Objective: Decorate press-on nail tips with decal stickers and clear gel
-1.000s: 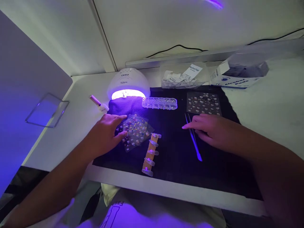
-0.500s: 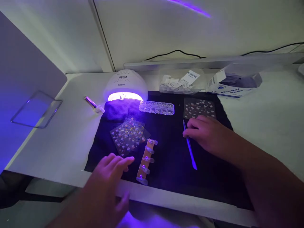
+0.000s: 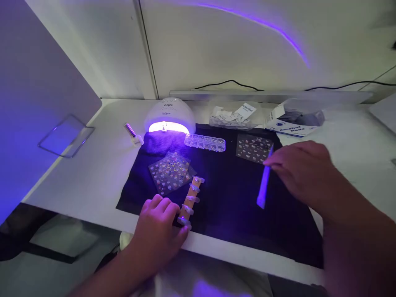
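Observation:
My left hand [image 3: 162,227] is at the near end of a tan strip [image 3: 188,201] that carries several clear false nail tips, some with shiny stones. Its thumb and forefinger close around that end. My right hand [image 3: 300,173] pinches a slim tool [image 3: 264,185], pointed at the top and flat and wider at the lower end. Motion blur leaves the tool's exact kind unclear. The tool is held up beside a sticker sheet [image 3: 252,147] with small printed figures. More sticker sheets [image 3: 168,175] overlap left of the strip.
A lit white nail lamp [image 3: 170,113] stands at the back, a polish bottle [image 3: 135,138] to its left. Near it is a clear compartment case [image 3: 204,142] on the black cloth [image 3: 229,198]. Behind are a bin of alcohol pad packets [image 3: 232,115] and an alcohol pads box [image 3: 292,119].
My right hand has lifted the slim tool from the cloth and moved right. My left hand has moved right to the strip's near end and closed on it. The view has shifted slightly.

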Motion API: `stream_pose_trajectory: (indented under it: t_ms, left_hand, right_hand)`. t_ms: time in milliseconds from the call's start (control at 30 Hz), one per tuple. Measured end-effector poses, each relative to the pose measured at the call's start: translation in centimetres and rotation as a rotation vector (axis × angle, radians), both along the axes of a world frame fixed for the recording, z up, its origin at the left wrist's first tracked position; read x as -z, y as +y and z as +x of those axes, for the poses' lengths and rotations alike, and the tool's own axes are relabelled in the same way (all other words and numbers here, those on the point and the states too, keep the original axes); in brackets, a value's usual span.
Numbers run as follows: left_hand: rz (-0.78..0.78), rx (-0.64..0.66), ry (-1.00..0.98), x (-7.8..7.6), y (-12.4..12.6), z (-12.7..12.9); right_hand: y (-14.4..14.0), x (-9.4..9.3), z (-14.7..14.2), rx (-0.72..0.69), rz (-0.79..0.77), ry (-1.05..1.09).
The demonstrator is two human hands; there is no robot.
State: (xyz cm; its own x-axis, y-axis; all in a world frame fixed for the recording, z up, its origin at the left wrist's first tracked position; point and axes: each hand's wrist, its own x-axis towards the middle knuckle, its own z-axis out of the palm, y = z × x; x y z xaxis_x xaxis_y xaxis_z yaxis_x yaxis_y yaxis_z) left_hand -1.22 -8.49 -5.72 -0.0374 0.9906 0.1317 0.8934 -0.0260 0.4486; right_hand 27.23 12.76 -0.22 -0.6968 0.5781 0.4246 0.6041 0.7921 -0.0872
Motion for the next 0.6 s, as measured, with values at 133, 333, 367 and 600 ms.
stream_pose_trajectory:
  t_ms: [133, 333, 367, 600]
  left_hand:
    - [0.005, 0.015, -0.028, -0.2, 0.1, 0.0]
    - [-0.008, 0.148, -0.038, -1.0, 2.0, -1.0]
    - [-0.018, 0.174, -0.029, -1.1, 2.6, -1.2]
    - [-0.048, 0.199, 0.011, -2.6, 4.2, -3.5]
  right_hand:
    - [-1.1, -0.4, 0.1, 0.132, 0.001, 0.261]
    - [-3.0, -0.1, -2.6, 0.112, -0.179, 1.074]
    - [-3.0, -0.1, -3.0, 0.05, -0.267, 1.215]
    - [-2.1, -0.2, -3.3, -0.078, -0.712, 1.362]
